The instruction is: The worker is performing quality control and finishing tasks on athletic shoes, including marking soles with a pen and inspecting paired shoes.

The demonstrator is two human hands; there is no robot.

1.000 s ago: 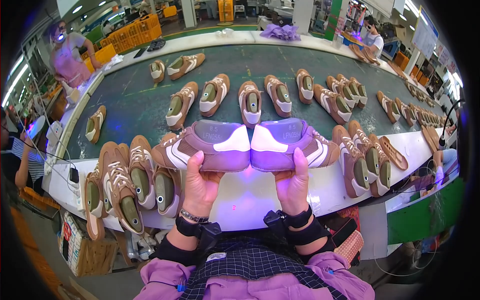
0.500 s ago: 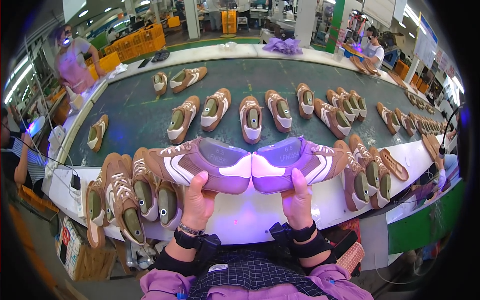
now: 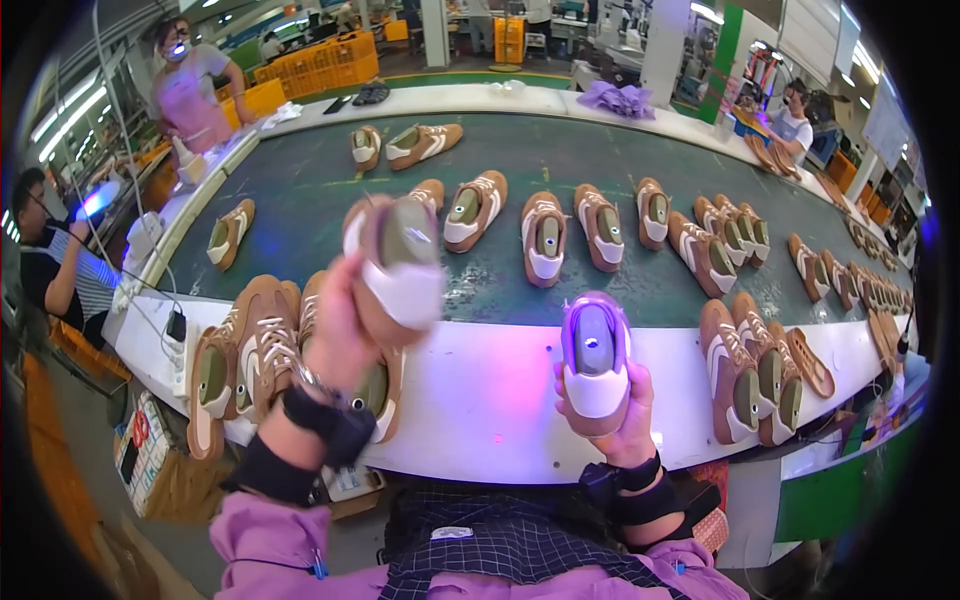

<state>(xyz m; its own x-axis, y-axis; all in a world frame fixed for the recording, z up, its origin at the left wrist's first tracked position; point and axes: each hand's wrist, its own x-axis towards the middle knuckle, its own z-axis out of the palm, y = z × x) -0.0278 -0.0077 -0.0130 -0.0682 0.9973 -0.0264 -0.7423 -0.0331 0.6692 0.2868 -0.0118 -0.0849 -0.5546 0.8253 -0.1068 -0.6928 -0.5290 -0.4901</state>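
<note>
Shoe (image 3: 598, 392) between right-hand fingers (image 3: 642, 390)

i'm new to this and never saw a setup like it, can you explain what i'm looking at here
There is no machine doing the handling: these are a person's own bare hands. The view comes from a wide fisheye camera worn on the head, looking down, so straight edges bend. The left hand holds a blurred brown and white shoe; the right hand holds a similar one, heel toward the camera. In front is a white ledge with more shoes and a loose sole at the right. Beyond it, a dark green surface carries many matching shoes.
</note>
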